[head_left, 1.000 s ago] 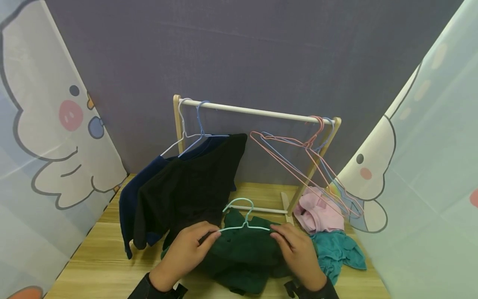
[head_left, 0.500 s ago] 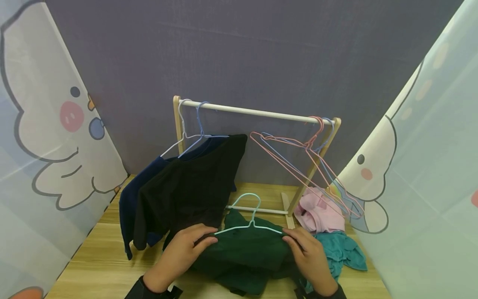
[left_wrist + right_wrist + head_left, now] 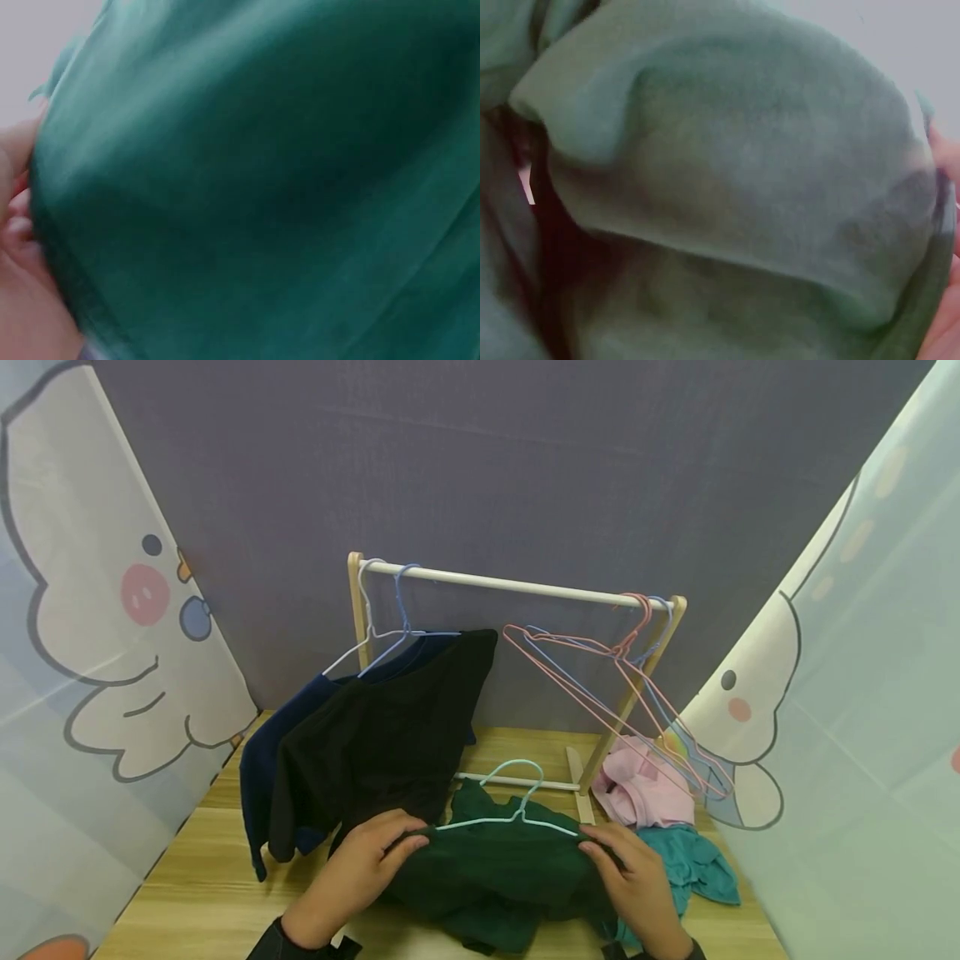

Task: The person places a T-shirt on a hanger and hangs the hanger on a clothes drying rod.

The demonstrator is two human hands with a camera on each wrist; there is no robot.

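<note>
A dark green garment hangs between both hands over the table, with a mint-green hanger at its upper edge. The hook sticks up, and both hanger arms run toward the hands. My left hand pinches the cloth and the hanger's left end between thumb and fingers. On the other side, my right hand pinches cloth at the right end of the hanger. Green cloth fills most of the left wrist view, fingers at its left edge. In the right wrist view, folded cloth hides most of the hand.
Behind stands a small rack with a white rail. A black top and a navy top hang at its left; bare pink hangers and a blue one hang right. Pink cloth and teal cloth lie beside the rack.
My hands have moved apart, the right one further right and slightly down, the left one slightly left. The hanger's hook has shifted to the right, and the cloth is spread wider.
</note>
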